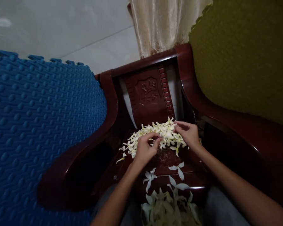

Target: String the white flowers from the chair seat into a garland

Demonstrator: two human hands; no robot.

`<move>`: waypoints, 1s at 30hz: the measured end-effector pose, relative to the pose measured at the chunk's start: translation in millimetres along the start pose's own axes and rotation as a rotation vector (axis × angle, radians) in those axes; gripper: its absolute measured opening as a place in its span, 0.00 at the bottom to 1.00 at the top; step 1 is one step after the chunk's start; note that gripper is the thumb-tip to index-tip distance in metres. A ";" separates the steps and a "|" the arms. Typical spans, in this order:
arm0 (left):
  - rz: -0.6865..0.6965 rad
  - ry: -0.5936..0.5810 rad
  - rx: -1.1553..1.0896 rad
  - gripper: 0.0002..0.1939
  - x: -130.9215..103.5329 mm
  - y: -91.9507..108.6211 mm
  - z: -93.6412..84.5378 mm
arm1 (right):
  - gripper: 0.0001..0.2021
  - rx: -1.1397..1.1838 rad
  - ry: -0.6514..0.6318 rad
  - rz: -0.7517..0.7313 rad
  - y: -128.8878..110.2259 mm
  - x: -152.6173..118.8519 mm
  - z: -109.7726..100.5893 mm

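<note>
Picking, apparently, at white flowers heaped far on the seat, left hand pinched, right hand curled, I cannot tell what either grasps; next move likely calls for light fingertips.

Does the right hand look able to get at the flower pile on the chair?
Probably yes: the right hand is at the right side of the flower pile, nothing seems to block it, and the left hand is farther left.

Blue studded mat left, olive mat right, beige curtain and tiled floor beyond.
</note>
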State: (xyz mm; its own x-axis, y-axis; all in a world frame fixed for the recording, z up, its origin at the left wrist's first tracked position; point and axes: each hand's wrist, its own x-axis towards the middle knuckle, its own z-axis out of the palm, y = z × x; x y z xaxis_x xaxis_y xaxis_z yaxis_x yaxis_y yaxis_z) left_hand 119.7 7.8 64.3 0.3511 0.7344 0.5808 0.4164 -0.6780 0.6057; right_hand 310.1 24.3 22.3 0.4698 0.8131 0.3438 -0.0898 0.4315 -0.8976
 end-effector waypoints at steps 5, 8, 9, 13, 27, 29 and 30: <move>0.071 -0.202 0.025 0.05 -3.5 4.1 -0.4 | 0.16 0.105 0.050 0.025 -1.6 5.5 -5.6; 0.114 -0.241 0.083 0.07 -3.2 7.4 -2.6 | 0.16 0.170 -0.122 0.107 -6.2 -0.4 -0.7; 0.112 -0.207 0.097 0.08 -2.5 7.7 -3.1 | 0.17 0.174 -0.188 0.124 -7.5 -3.1 1.3; 0.072 -0.022 0.116 0.07 0.5 4.1 -2.7 | 0.18 0.168 -0.388 0.172 -10.8 -13.1 7.0; -0.404 -0.159 -0.519 0.17 3.3 -10.4 -2.4 | 0.20 0.140 -0.557 0.199 -14.1 -19.2 7.4; -0.440 -0.149 -0.545 0.15 2.2 -10.9 -1.4 | 0.20 0.146 -0.554 0.229 -13.0 -21.2 8.9; -0.447 -0.142 -0.547 0.15 1.7 -11.3 -0.6 | 0.20 0.153 -0.549 0.241 -11.9 -22.2 9.8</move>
State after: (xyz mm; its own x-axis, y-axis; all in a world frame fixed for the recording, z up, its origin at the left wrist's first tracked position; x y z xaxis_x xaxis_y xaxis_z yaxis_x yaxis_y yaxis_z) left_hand 115.1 16.7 58.9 0.3662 0.9167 0.1596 0.0790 -0.2016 0.9763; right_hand 292.1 4.9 28.1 -0.0966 0.9596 0.2643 -0.2815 0.2283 -0.9320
